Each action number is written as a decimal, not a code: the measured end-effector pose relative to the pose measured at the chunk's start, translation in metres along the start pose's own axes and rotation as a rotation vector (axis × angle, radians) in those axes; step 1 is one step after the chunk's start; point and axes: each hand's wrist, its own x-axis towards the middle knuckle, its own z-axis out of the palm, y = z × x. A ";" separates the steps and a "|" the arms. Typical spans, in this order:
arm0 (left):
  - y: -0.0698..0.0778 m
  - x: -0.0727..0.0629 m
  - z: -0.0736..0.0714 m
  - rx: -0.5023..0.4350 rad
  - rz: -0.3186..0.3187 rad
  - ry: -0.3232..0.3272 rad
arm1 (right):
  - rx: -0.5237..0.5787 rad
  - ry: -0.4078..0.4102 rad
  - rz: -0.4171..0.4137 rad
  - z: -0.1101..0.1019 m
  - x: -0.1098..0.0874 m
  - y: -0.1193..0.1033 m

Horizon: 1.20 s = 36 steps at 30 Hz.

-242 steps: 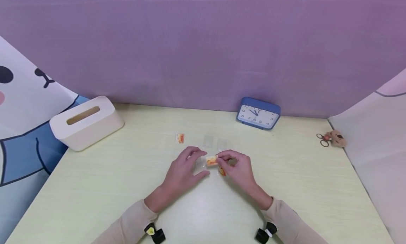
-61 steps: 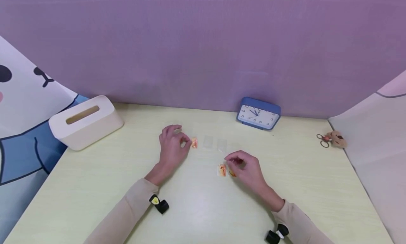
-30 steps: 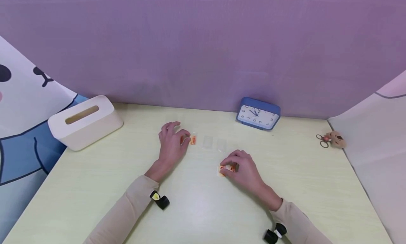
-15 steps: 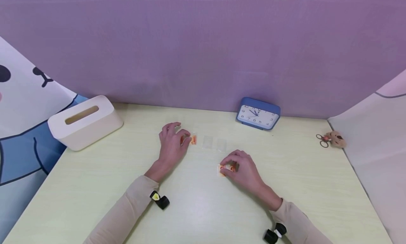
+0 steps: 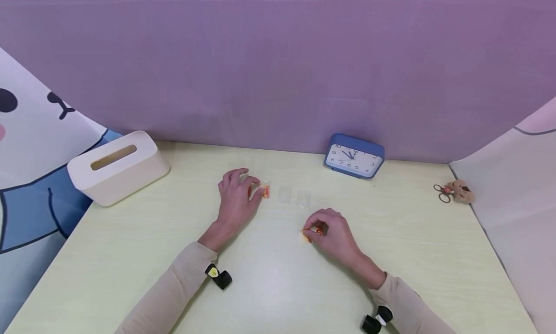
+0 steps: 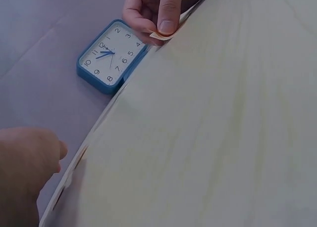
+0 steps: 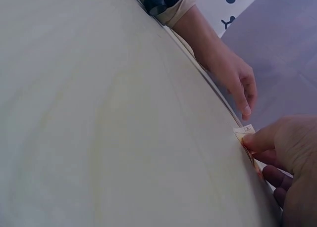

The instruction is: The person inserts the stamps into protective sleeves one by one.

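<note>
Your right hand (image 5: 333,236) has just drawn its fingers together — the near packet (image 5: 307,238) is now pinched, low over the bench (image 5: 260,281); your left hand (image 5: 236,199) touches or hovers by the far packet (image 5: 267,192) — grip unclear.

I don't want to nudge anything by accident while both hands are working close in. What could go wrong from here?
The printed slip pinched by the right hand looks thin and curved, so it might crease or slip free.

The clear squares barely show against the pale table; a sleeve or finger could shift them unnoticed.

The orange piece by the left hand could get knocked askew.
</note>
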 end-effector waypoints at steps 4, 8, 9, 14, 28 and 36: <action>0.003 -0.001 -0.001 -0.005 0.004 0.008 | 0.012 0.022 -0.045 0.001 0.000 0.003; 0.006 -0.001 -0.001 -0.006 0.021 0.022 | 0.038 0.032 -0.111 0.001 0.000 0.004; 0.007 -0.001 -0.001 -0.007 0.024 0.022 | 0.041 0.030 -0.120 0.001 0.000 0.005; 0.012 -0.001 -0.001 -0.010 0.030 0.013 | 0.055 0.016 -0.098 0.000 -0.001 0.003; 0.020 -0.001 0.004 -0.004 0.092 0.022 | 0.151 0.052 0.009 -0.002 -0.001 0.000; 0.027 0.000 0.007 -0.025 0.071 -0.021 | 0.164 0.083 -0.007 -0.004 -0.001 0.001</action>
